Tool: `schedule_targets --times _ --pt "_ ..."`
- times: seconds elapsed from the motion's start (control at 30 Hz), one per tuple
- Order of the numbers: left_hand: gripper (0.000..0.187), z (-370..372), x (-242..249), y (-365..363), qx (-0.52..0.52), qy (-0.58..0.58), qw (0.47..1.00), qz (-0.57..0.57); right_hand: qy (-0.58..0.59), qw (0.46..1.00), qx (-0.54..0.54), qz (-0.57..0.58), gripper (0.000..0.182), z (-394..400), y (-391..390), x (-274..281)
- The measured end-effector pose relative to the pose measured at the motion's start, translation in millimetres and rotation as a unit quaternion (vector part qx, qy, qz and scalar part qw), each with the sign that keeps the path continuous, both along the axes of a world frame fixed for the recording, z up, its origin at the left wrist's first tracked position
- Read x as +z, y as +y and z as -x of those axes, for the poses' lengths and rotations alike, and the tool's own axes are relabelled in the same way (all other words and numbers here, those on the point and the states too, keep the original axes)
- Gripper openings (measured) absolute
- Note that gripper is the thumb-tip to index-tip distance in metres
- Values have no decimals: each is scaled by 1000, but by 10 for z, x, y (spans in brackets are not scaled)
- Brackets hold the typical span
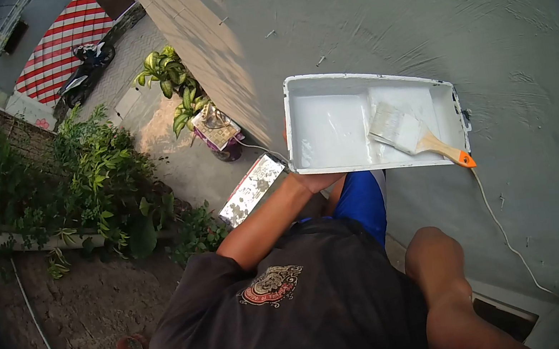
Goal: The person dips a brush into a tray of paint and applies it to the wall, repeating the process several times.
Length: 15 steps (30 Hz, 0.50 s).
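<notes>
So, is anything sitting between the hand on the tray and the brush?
Nothing visible. The left hand grips the near corner of the paint tray, and the brush lies inside towards the far end, handle over the rim. Only bare white tray floor lies between them.

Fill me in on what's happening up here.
A person up high beside a grey painted wall holds a white rectangular plastic paint tray from below with the left hand. A wide paintbrush with a wooden, orange-tipped handle lies in the tray, bristles white with paint. The right hand is out of view. The ground, plants and a motorbike lie far below.
</notes>
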<state>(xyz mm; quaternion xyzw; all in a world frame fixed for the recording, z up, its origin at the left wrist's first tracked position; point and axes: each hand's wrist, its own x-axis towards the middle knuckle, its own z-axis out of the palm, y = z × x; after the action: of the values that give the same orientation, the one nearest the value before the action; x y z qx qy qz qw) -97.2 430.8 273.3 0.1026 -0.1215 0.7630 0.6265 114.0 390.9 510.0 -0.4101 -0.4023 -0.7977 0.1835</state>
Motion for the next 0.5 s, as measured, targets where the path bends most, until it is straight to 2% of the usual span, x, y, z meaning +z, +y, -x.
schedule_targets --times 0.1,0.13,0.17,0.2,0.23,0.27,0.3,0.33,0.37,0.4,0.5 --pt "52 -9 70 1 -17 7 1000 11 -8 997 56 59 87 -227 17 -64" --pt "53 -14 81 0 -19 14 1000 11 -38 995 78 55 88 -69 54 73" --pt "53 -22 86 -3 -16 19 1000 11 96 995 -23 7 94 -213 44 -411" --pt "53 -29 84 -6 -8 23 1000 10 230 965 -116 -42 100 -338 85 -887" --pt "54 -35 75 -9 2 29 1000 5 235 964 -107 -57 100 -335 236 -880" --pt "91 -9 -31 23 -60 -90 994 -21 234 891 -323 -217 83 -225 413 -820" --pt "91 68 5 18 -52 -82 995 -29 215 753 -516 -347 67 -106 553 -737" --pt "87 150 25 -50 -22 -59 998 -24 180 568 -670 -442 51 31 658 -681" --pt "83 192 49 -61 3 -39 999 -22 132 339 -781 -508 36 121 741 -648" --pt "79 182 56 -52 13 -23 1000 -15 86 351 -751 -553 37 163 733 -713" --pt "67 41 -85 -65 31 20 999 21 -35 505 -571 -646 65 62 657 -1014"
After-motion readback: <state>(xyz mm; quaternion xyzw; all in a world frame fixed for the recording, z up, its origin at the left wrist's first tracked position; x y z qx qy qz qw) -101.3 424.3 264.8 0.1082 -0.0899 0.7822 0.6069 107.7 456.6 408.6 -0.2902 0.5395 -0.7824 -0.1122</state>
